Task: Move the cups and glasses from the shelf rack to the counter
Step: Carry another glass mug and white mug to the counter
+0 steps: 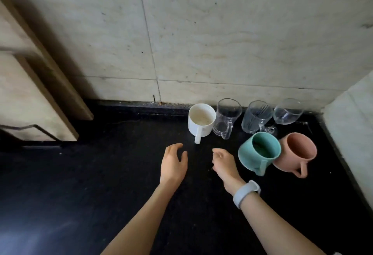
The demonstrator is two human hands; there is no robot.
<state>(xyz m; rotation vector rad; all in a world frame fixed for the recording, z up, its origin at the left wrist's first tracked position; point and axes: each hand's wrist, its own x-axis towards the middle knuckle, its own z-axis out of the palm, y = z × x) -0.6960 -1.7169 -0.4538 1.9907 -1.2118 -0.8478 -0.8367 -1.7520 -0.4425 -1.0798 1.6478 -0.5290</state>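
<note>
On the black counter (101, 174) near the back wall stand a white mug (201, 120), a clear glass mug (227, 116), a ribbed glass mug (256, 116) and a wine glass (287, 111). In front of them are a teal mug (259, 153) and a pink mug (295, 153), side by side. My left hand (173, 164) hovers over the counter below the white mug, fingers relaxed, holding nothing. My right hand (223, 164), with a white band on its wrist, is loosely curled and empty, just left of the teal mug.
A tiled wall (201, 43) rises behind the counter and a side wall (353, 123) closes the right corner. A wooden cabinet (30, 93) with a metal wire part (36, 128) stands at the left.
</note>
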